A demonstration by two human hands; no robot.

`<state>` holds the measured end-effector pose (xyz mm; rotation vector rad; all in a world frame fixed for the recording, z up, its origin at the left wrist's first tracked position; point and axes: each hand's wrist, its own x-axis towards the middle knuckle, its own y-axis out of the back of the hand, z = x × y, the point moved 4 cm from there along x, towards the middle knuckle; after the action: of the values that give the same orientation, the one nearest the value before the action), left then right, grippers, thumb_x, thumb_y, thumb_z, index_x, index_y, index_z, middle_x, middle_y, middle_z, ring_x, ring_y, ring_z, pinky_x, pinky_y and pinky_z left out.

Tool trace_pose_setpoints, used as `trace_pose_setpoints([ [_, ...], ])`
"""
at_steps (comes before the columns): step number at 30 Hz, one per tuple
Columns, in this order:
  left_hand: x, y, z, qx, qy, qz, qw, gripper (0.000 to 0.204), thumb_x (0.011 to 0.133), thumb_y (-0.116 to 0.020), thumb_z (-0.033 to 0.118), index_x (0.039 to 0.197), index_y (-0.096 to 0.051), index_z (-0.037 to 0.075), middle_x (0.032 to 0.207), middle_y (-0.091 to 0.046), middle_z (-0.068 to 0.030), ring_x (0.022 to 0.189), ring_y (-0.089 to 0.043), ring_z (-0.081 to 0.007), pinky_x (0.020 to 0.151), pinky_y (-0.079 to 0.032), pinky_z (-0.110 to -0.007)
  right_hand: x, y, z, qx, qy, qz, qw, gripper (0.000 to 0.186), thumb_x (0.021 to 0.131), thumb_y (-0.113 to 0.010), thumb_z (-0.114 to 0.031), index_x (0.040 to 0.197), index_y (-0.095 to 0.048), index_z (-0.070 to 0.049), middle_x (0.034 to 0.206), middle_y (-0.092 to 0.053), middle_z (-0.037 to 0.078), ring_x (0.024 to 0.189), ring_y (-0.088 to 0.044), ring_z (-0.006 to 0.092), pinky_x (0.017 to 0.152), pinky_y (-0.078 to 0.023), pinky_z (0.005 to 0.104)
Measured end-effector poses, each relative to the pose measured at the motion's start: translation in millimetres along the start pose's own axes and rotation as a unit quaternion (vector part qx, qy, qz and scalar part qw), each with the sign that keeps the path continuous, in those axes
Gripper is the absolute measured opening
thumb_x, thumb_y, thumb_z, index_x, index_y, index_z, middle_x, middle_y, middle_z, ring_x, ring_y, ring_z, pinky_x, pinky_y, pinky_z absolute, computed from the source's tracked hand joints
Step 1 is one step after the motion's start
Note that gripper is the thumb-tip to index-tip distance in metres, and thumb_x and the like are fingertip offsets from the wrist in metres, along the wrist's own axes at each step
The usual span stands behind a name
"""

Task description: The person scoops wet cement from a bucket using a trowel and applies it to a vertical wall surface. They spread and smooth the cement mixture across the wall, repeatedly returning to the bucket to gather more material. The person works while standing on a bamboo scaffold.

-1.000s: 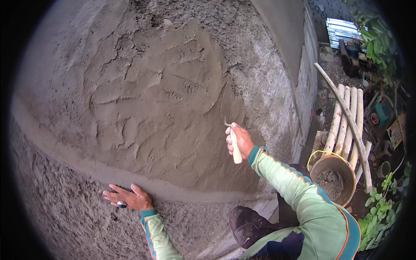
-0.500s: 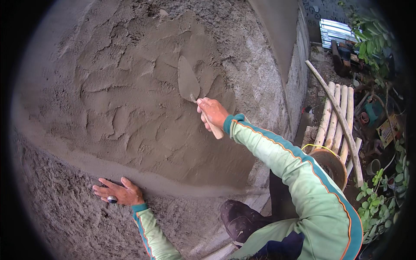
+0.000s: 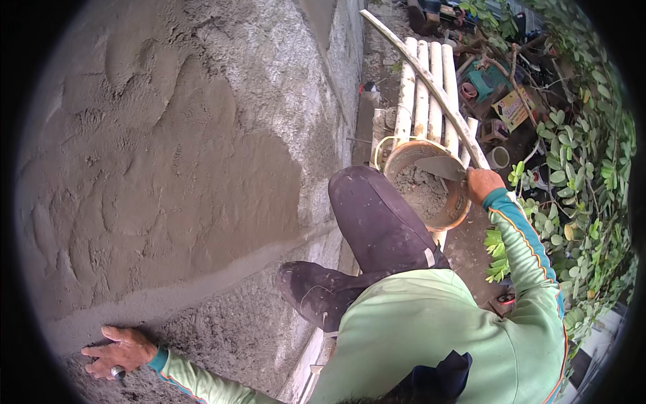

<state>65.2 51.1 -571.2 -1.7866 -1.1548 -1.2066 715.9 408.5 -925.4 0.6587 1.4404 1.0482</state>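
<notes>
My right hand point(image 3: 486, 184) is closed at the rim of a round bucket point(image 3: 459, 217), gripping a trowel point(image 3: 441, 166). Its handle is hidden in my fist, while the pointed metal blade reaches over the bucket's inside. Lumpy grey mortar point(image 3: 420, 192) lies in the bucket. Far to the left, my left hand point(image 3: 121, 351) rests with fingers spread against the rough wall, just below a smooth ledge-like band point(image 3: 222, 277). A ring with a dark stone shows on that hand. Above the band, wet mortar with trowel marks covers the wall point(image 3: 182, 175).
Several pale poles point(image 3: 420, 94) lie side by side under the bucket, with a long wooden strip point(image 3: 424, 77) slanting across them. My bent leg point(image 3: 377, 209) is between wall and bucket. Leafy plants point(image 3: 558, 161), a cup-like pot point(image 3: 498, 157) and clutter fill the right side.
My right hand has carried the trowel from the plastered wall to the bucket on the right. The view has swung rightward, and my left hand stays on the wall.
</notes>
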Motion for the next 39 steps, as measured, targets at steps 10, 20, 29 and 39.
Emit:
trace_pose_setpoints([
  [10, 11, 3, -5, 0.011, -0.004, 0.002, 1.000, 0.084, 0.102, -0.036, 0.072, 0.158, -0.042, 0.010, 0.160, -0.034, -0.0309, 0.146, -0.032, -0.0524, 0.116, -0.029, -0.064, 105, -154, -59, 0.008, -0.051, -0.009, 0.999, 0.024, 0.097, -0.059, -0.019, 0.103, -0.080, -0.009, 0.109, -0.077, 0.015, 0.103, -0.076, 0.0286, 0.082, -0.062, 0.0416],
  [20, 17, 16, 10, 0.025, 0.043, -0.067, 0.997, 0.076, 0.106, -0.032, 0.059, 0.163, -0.031, 0.009, 0.170, -0.019, -0.0231, 0.155, -0.020, -0.0474, 0.123, -0.019, -0.061, 51, -130, -50, -0.104, 0.152, -0.067, 0.981, 0.026, 0.094, -0.061, -0.026, 0.108, -0.081, -0.017, 0.110, -0.078, 0.009, 0.103, -0.075, 0.0322, 0.086, -0.060, 0.0459],
  [29, 18, 19, 18, 0.013, 0.048, -0.087, 0.995, 0.076, 0.104, -0.039, 0.054, 0.162, -0.031, 0.006, 0.170, -0.018, -0.0231, 0.156, -0.017, -0.0475, 0.124, -0.017, -0.061, 107, -155, -16, -0.125, 0.156, -0.124, 0.972, 0.024, 0.094, -0.060, -0.027, 0.103, -0.078, -0.014, 0.097, -0.075, 0.012, 0.090, -0.073, 0.0336, 0.076, -0.057, 0.0476],
  [39, 9, 11, 13, 0.018, 0.058, -0.051, 0.997, 0.076, 0.106, -0.031, 0.059, 0.163, -0.033, 0.009, 0.170, -0.020, -0.0229, 0.155, -0.022, -0.0475, 0.120, -0.022, -0.064, 110, -240, -2, -0.121, 0.239, -0.193, 0.944, 0.023, 0.095, -0.058, -0.026, 0.096, -0.075, -0.012, 0.082, -0.070, 0.014, 0.078, -0.070, 0.0318, 0.064, -0.053, 0.0470],
])
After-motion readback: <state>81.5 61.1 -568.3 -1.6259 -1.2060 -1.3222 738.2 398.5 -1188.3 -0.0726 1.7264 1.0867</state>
